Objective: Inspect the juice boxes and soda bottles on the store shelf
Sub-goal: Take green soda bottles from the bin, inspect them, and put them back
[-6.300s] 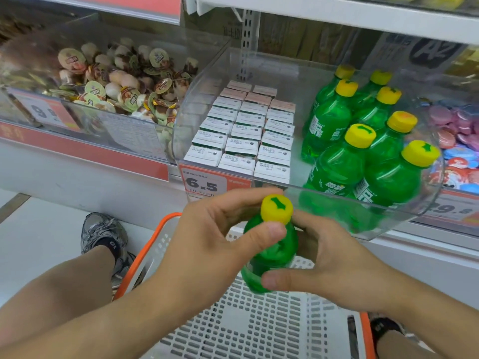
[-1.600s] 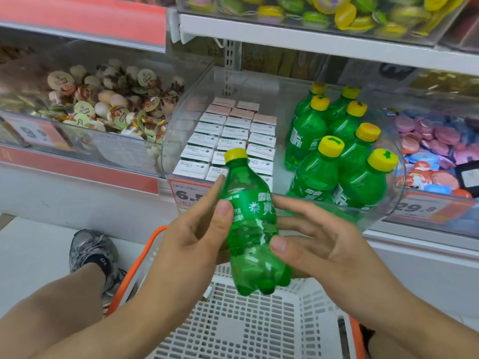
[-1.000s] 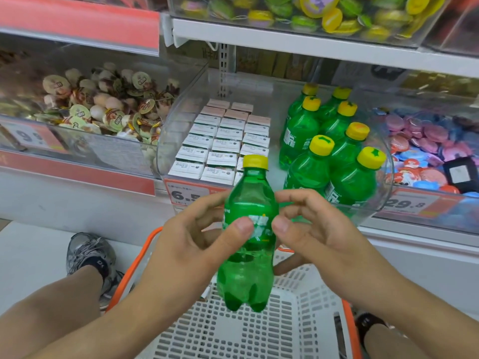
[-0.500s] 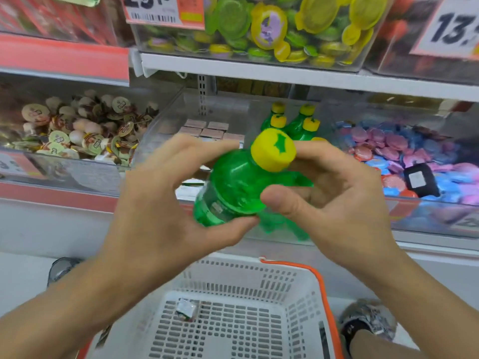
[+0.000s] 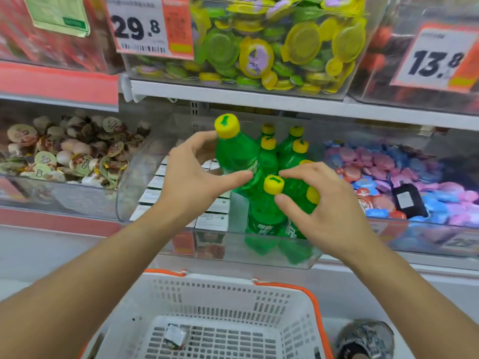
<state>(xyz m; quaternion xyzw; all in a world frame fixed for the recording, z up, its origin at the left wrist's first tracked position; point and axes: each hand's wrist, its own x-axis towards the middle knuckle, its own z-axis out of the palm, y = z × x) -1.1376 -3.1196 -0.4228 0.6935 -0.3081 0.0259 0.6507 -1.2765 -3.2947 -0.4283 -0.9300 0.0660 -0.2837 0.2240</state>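
A white plastic basket (image 5: 293, 312) with an orange rim stands low in the view, and a small wrapped item (image 5: 176, 338) lies on its bottom. On the upper shelf, a clear bin (image 5: 272, 47) holds green and yellow round cups, with a price tag (image 5: 150, 25) reading 29.8 on its front. Another tag (image 5: 438, 58) at the right reads 13.8. On the lower shelf, a left bin (image 5: 64, 156) holds brown and cream cups, and a right bin (image 5: 404, 177) holds pink and blue ones.

Bright, even store light falls from above, leaving only soft shadows under the shelf edge (image 5: 285, 99). Faint glare streaks the clear bin front (image 5: 233, 244) at 6 o'clock. Wide-angle distortion bends lines toward 3 and 9 o'clock. Slight blur softens the price tag (image 5: 435, 58) at 2 o'clock.
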